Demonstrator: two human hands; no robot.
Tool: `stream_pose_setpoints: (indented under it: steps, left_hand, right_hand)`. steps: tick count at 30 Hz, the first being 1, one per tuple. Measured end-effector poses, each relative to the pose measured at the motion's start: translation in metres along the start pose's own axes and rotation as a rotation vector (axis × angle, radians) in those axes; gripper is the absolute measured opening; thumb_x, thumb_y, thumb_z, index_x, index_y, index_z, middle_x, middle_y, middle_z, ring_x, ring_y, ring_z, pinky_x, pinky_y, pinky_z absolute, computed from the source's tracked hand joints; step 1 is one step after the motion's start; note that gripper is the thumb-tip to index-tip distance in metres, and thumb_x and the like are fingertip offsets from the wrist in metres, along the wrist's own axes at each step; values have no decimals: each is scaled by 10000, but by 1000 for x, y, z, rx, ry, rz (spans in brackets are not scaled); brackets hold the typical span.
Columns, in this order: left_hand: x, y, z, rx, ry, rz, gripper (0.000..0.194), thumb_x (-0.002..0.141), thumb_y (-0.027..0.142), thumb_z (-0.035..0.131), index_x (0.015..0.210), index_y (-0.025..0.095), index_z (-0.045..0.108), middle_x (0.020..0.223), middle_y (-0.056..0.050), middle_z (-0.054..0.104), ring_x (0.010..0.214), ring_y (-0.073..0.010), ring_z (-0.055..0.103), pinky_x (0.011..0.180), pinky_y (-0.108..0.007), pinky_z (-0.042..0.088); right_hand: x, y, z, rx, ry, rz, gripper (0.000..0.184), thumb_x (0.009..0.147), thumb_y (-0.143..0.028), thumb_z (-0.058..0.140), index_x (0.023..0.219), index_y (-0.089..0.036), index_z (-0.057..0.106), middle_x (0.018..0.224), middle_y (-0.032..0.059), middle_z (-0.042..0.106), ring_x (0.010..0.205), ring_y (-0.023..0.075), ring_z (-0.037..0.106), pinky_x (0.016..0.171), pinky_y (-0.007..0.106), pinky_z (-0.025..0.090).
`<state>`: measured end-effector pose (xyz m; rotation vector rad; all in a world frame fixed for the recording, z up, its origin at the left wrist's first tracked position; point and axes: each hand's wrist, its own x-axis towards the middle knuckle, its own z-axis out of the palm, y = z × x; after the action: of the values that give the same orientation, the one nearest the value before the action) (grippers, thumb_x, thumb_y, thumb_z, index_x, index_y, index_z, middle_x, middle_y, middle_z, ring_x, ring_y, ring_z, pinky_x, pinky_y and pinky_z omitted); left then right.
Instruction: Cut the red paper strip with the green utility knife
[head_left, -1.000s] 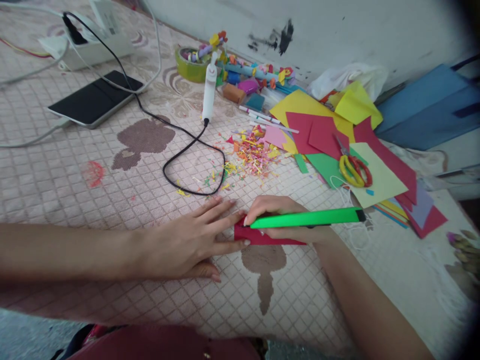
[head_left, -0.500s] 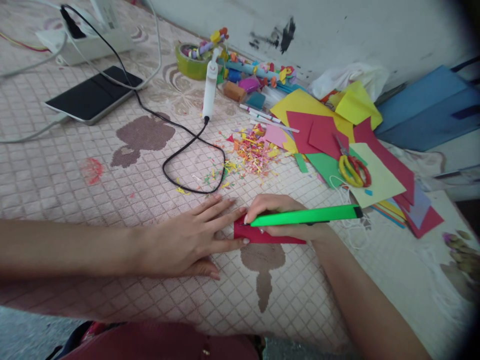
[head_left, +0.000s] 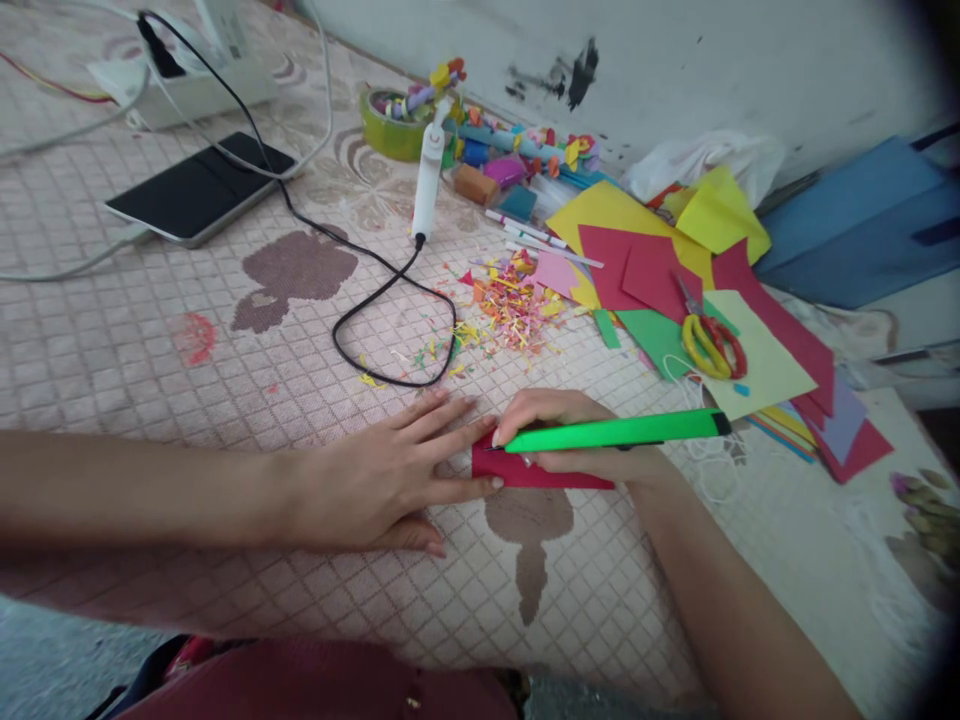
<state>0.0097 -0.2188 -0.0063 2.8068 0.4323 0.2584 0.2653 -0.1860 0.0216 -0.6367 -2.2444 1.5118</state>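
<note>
A small red paper piece (head_left: 525,473) lies on the pink quilted mat (head_left: 225,360) in front of me. My left hand (head_left: 382,480) rests flat on the mat, its fingers stretched out, and the fingertips press on the paper's left edge. My right hand (head_left: 570,440) is closed around a bright green utility knife (head_left: 615,432), which lies nearly level over the paper. The knife's tip points left, close to my left fingertips.
Coloured paper sheets (head_left: 652,260) with yellow-and-red scissors (head_left: 709,345) lie at the right. Paper scraps (head_left: 510,300), a white glue gun (head_left: 429,180) with a black cord (head_left: 390,290), a tape roll (head_left: 390,125), a dark tablet (head_left: 199,190) and a power strip (head_left: 187,85) sit farther back.
Both hands and the knife stay almost where they were. The view has shifted slightly, so everything sits a little to the right.
</note>
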Motion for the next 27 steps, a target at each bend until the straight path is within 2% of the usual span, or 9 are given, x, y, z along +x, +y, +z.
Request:
stream_pose_setpoints:
  steps: [7,12,18,23,27]
  left_hand:
    - [0,0,1,-5,18,-7,574,856,519,535,1361,264,439,1485,-135,303,1386,-372,211,1107,-573,194]
    - [-1,-2,1,-38,40,14,621,833,498,586,1383,281,398,1517,-119,239,1391,-359,204,1116,-562,179]
    - [-1,-2,-2,-25,4,6,566,855,520,538,1349,259,449,1503,-142,263,1388,-369,209,1113,-567,184]
    - [0,0,0,-50,57,-2,560,840,503,572,1336,267,466,1499,-117,284,1381,-365,232,1117,-562,188]
    - [-1,0,1,-41,44,-8,563,846,524,552,1340,267,462,1501,-118,278,1389,-361,209,1120,-559,180]
  right_hand:
    - [0,-3,2,-28,11,4,277,874,-377,567,1039,-167,640,983,74,648,928,192,583,831,347,425]
    - [0,1,-1,-16,-2,-9,284,880,-388,555,1048,-175,638,996,76,647,935,193,582,834,350,427]
    - [0,3,0,8,2,-5,285,873,-375,569,1055,-167,640,997,75,646,945,196,580,845,353,423]
    - [0,1,0,-19,1,-17,274,878,-371,562,1055,-175,634,1004,74,646,946,194,580,844,353,428]
    - [0,-1,1,-31,6,-20,285,879,-390,556,1049,-174,633,996,77,647,941,196,582,832,353,431]
